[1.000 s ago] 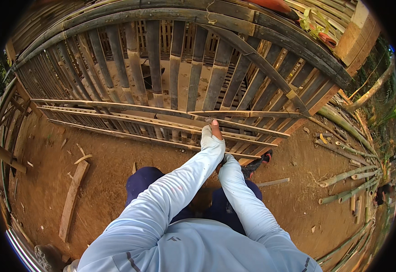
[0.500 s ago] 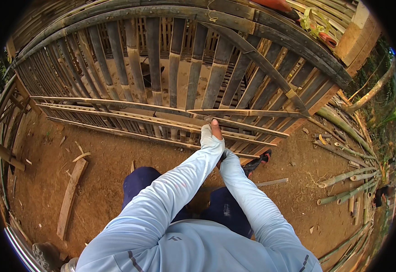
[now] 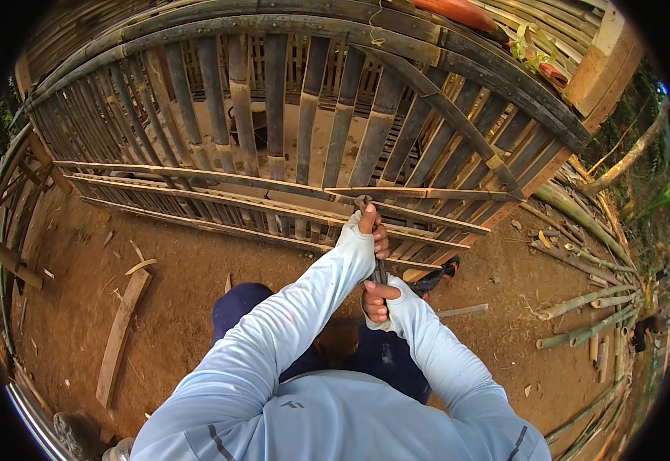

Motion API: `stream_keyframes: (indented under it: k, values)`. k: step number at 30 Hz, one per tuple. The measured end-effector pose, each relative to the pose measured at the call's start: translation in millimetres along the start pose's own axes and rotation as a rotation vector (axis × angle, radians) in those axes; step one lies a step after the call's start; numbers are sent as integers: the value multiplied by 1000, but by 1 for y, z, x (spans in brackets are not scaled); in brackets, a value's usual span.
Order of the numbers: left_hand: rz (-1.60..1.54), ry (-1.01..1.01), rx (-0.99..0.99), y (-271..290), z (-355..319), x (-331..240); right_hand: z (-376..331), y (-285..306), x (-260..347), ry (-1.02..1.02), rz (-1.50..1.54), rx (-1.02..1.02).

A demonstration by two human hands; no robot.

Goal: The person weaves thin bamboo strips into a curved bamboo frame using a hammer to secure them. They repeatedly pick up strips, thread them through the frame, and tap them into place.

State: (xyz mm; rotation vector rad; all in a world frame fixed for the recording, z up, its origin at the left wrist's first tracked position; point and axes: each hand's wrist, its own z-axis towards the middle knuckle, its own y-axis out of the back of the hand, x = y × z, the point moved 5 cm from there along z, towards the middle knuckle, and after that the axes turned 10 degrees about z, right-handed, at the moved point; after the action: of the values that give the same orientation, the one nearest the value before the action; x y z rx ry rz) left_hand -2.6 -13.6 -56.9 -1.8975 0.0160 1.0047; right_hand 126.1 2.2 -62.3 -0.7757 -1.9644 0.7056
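Note:
Both my hands grip a dark bar-like tool [image 3: 381, 273], one above the other, in front of the bamboo fence. My left hand [image 3: 377, 232] is closed round its upper part, near a dark knobby end that sticks out above my thumb. Below it, my right hand [image 3: 379, 298] is wrapped round the lower part. Whether the tool is a hammer or a pry bar I cannot tell. The knobby end overlaps the long horizontal bamboo strips [image 3: 273, 206] fixed low across the upright slats [image 3: 304, 131]; whether it touches them is unclear.
A diagonal bamboo brace [image 3: 458, 119] crosses the fence's right side. On the brown dirt at left lies a curved plank [image 3: 124, 334]. Cut bamboo poles [image 3: 573, 315] are piled at right. Orange-and-black sheathed thing [image 3: 461, 14] rests on top. A black shoe [image 3: 436, 276] shows beside my hands.
My right hand has come into view below the left, showing its fingers and the tool's shaft. My left hand has shifted slightly right, its fingers now visible round the tool.

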Motion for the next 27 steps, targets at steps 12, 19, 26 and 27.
stream_keyframes:
  k: [12,19,26,27]
  values:
    - [836,-236,-483,7,8,-4,54,76,-32,455,564,-501]
    - [753,-17,-314,10,-9,-21,2,-11,-7,-33,-222,-305]
    - [-200,189,239,8,-1,-3,-3,-37,-13,-175,191,16]
    - [-222,196,254,9,3,-1,-3,-37,-13,-173,210,22]
